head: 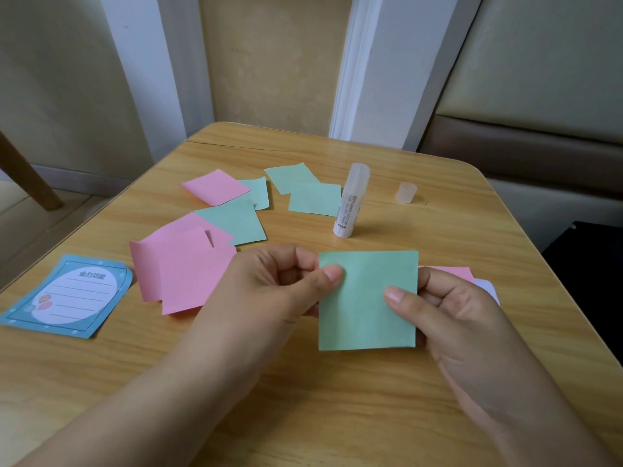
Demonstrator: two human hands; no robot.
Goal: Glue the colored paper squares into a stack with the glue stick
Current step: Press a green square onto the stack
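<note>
Nearest the camera, both hands hold one green square (pixel 367 299) up over the wooden table (pixel 303 399). The left hand (pixel 269 281) pinches the square's upper left edge, thumb on the front and curled fingers behind. The right hand (pixel 451 308) pinches the right edge the same way, its thumb lying across the green face. The hands are apart, one at each side of the sheet.

Just behind the right hand, a pink sheet (pixel 451 272) and a pale lilac piece (pixel 487 287) peek out; how they lie is hidden.

To the left, at the table's near left edge, lies one blue note card (pixel 67 296) with a white lined oval. Beside it sits a pile of pink squares (pixel 182 267), overlapping; at least two, and the exact count cannot be told.

Farther back, a green square (pixel 232 222) overlaps that pile's far corner. Beyond it lie one more pink square (pixel 215 187) and, tucked partly beneath it, another green one (pixel 259 192). Two further green squares (pixel 305 190) overlap near the glue stick (pixel 349 205), which stands upright and uncapped. Its clear cap (pixel 406 193) stands apart to the right.

That makes five green squares in all, counting the held one.
</note>
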